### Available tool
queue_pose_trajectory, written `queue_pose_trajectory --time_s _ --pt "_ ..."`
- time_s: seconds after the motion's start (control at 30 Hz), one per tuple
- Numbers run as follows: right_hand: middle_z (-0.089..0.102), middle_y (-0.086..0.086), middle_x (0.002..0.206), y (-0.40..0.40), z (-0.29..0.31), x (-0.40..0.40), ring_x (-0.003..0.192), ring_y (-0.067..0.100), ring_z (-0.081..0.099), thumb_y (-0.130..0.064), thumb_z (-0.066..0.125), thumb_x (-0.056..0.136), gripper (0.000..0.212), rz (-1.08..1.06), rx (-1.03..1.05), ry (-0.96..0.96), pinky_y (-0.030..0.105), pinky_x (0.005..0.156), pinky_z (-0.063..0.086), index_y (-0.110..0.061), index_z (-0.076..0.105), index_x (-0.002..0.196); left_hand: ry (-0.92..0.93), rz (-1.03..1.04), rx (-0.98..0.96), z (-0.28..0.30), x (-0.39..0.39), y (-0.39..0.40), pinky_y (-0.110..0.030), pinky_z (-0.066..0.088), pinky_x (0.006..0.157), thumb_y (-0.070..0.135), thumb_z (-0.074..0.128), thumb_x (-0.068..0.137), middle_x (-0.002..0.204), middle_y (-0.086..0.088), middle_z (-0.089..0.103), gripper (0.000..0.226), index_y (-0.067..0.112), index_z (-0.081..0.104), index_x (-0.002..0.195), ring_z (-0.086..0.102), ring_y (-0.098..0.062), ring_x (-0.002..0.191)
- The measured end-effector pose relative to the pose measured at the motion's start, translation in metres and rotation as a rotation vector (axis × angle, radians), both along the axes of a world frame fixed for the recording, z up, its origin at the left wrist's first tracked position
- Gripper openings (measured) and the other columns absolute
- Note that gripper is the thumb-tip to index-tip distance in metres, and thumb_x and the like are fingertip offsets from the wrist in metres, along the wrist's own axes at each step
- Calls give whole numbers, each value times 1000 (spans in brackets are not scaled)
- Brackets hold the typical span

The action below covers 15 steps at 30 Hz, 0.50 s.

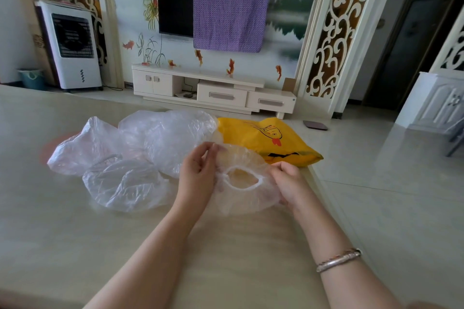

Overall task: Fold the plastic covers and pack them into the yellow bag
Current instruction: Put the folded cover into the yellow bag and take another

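A round clear plastic cover [244, 198] with a white elastic opening is held just above the beige table between both hands. My left hand [198, 170] pinches its far left edge with thumb and fingertips. My right hand [288, 182] grips its right edge, fingers curled under the plastic. The yellow bag [266, 139] with a red and black print lies flat behind the cover, at the table's right edge. Several more clear covers [140, 148] lie crumpled in a pile to the left of my hands.
The table [75, 233] ends on the right just past the yellow bag, with tiled floor beyond. A TV stand [213, 90], a wall TV half draped in purple cloth [229, 9] and a white air cooler [72, 45] stand across the room.
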State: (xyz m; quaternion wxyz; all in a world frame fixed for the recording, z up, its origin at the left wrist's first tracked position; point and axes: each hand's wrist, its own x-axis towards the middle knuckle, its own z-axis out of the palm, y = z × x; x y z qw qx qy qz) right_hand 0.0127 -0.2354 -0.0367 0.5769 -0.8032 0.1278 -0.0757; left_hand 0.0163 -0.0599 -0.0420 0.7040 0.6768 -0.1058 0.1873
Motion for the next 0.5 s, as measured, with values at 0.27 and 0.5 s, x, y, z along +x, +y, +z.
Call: queue_pose_trajectory --time_s 0.27,0.5 --pt "59 -3 65 -9 -3 -4 51 12 59 -31 55 97 18 -159 -406 -284 28 50 50 -18 57 85 46 235 414 -17 10 7 -37 51 49 27 45 101 57 -1 56 30 8 60 83 53 -12 41" --pt "61 2 87 -10 -4 1 75 16 58 -29 54 95 12 -86 -229 -88 30 63 47 -17 55 94 384 -26 71 -3 3 3 -17 48 56 45 66 87 95 3 63 42 14 57 113 64 -8 79"
